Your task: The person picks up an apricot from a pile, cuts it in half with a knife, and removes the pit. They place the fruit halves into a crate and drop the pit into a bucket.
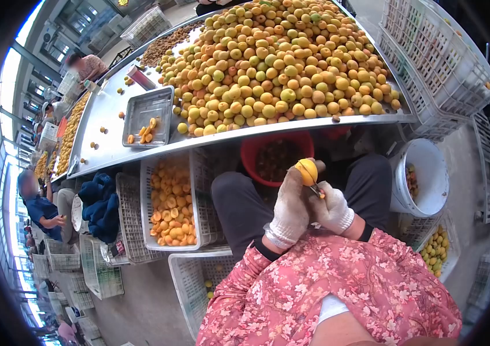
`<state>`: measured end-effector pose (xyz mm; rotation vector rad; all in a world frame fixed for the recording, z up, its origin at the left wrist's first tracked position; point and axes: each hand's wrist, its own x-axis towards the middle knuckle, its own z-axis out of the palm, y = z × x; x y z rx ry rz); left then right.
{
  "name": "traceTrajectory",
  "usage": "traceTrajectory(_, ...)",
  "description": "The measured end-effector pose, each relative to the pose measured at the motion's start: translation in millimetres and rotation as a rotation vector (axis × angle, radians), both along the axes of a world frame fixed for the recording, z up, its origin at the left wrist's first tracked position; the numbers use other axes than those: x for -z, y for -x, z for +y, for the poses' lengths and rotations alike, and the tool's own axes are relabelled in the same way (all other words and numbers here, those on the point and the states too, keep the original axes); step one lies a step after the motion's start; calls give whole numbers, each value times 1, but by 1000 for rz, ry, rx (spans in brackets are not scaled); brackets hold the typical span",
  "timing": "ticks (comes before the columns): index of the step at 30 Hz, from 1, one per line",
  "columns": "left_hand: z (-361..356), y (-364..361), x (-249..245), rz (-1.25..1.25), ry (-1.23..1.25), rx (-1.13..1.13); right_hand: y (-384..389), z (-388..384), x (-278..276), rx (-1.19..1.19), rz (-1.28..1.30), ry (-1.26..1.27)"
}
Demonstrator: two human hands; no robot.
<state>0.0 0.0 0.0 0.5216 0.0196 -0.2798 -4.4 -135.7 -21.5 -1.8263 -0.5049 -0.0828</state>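
My left hand (287, 210), in a soiled white glove, is closed around a yellow apricot (305, 170) above my lap. A dark line runs across the fruit's skin. My gloved right hand (334, 210) grips a small knife (318, 192), its tip against or very near the apricot; the blade is mostly hidden. Beyond my hands, between my knees, sits a red basin (247, 154) with dark scraps in it. To the left, a white crate (147, 228) holds halved apricots (173, 213).
A metal table (103, 153) in front bears a large apricot heap (279, 69) and a steel tray (132, 118) with a few pieces. A white bucket (432, 184) stands at right, below stacked crates (429, 63). Other people, including one in dark blue (40, 210), sit at left.
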Motion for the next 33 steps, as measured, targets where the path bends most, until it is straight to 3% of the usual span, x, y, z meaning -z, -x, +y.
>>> traceTrajectory(2, -2, -4, -12, -269, -502, -311, 0, 0, -5, -49, 160, -68)
traceTrajectory(7, -6, 1, -23, -203, -473, -229, -1, -1, 1, -30, 61, -46)
traceTrajectory(10, -14, 9, -14, 94, -170, -96, 3, 2, 5, 26, -17, -87)
traceTrajectory(13, -8, 4, -6, -16, 19, 32, 4, -3, 3, 50, -5, -97)
traceTrajectory(14, -10, 6, -6, -8, -228, -109, 4, -6, 0, -2, 114, -59)
traceTrajectory(17, -9, -2, -14, -57, -334, -287, 3, -5, -9, -63, 259, 3)
traceTrajectory(22, 1, 2, -4, -59, -142, -135, 0, 4, -8, -67, 214, 23)
traceTrajectory(24, -9, 4, -3, 121, 30, -132, -1, 6, 1, 5, 108, -19)
traceTrajectory(28, -4, 5, 0, 94, 24, -140, 2, 0, -5, -49, 171, -1)
traceTrajectory(31, 2, 2, -3, 39, -122, -197, 1, 1, -15, -74, 256, -26)
traceTrajectory(33, 4, 3, -11, -131, -228, -235, 1, 0, -19, -93, 285, 4)
